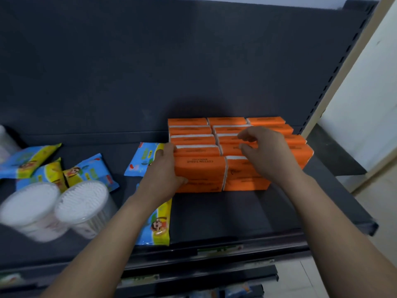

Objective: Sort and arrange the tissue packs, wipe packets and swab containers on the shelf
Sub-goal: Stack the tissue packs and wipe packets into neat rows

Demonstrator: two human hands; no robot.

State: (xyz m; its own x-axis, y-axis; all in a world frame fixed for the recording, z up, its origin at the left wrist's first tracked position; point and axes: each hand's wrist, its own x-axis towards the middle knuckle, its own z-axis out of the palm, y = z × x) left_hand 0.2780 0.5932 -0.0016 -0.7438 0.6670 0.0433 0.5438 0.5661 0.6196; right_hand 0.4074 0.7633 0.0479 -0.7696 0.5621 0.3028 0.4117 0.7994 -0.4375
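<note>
Several orange tissue packs (199, 168) stand in tight rows at the right of the dark shelf (225, 211). My left hand (163, 175) holds the left side of the front-left pack, thumb along its front face. Over the middle rows my right hand (264, 151) rests on the pack tops with fingers curled and pinching at an edge. Blue-and-yellow wipe packets lie to the left: one (139, 160) behind my left hand, one (159, 224) under my left forearm, several more (86, 171) further left. Two round clear swab containers (83, 203) with white tops stand at the front left.
The shelf's dark back panel (171, 61) rises behind the packs. A slotted upright (335, 67) borders the right side, with a pale wall beyond. The shelf's front lip (214, 248) carries price labels. Another clear container (5, 138) shows at the far left edge.
</note>
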